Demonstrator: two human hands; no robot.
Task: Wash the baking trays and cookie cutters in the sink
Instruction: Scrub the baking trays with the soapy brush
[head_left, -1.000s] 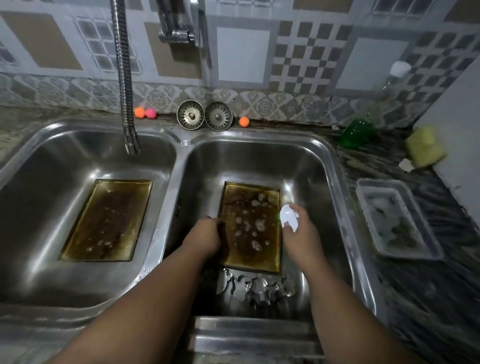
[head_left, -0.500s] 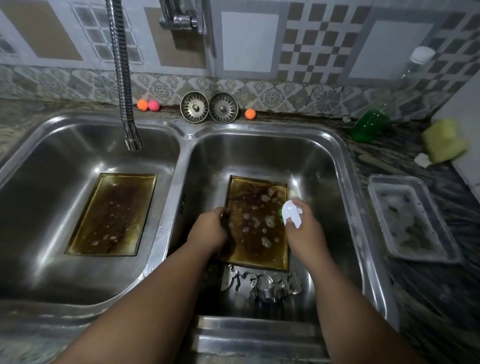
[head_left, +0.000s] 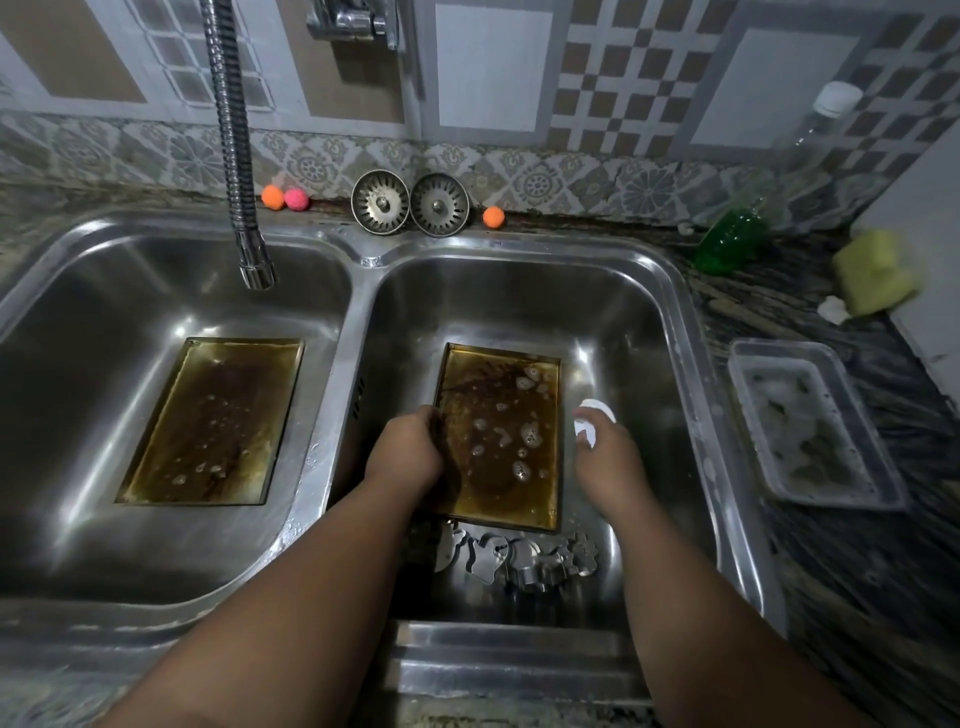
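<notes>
Altogether two trays (head_left: 213, 421) (head_left: 511, 415); left fingers (head_left: 423, 418) round one, right fingers (head_left: 602, 442) round white object (head_left: 597, 410).

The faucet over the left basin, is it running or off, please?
Off: no water falls from the faucet into the left basin.

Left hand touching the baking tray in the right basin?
Touching. Head view: left hand curls over the baking tray at its left edge, no gap.

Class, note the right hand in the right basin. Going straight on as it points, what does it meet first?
The right hand, gripping a white object, angles up-left: likely the baking tray's far right rim first, else the sink's back wall; depth unclear.
</notes>
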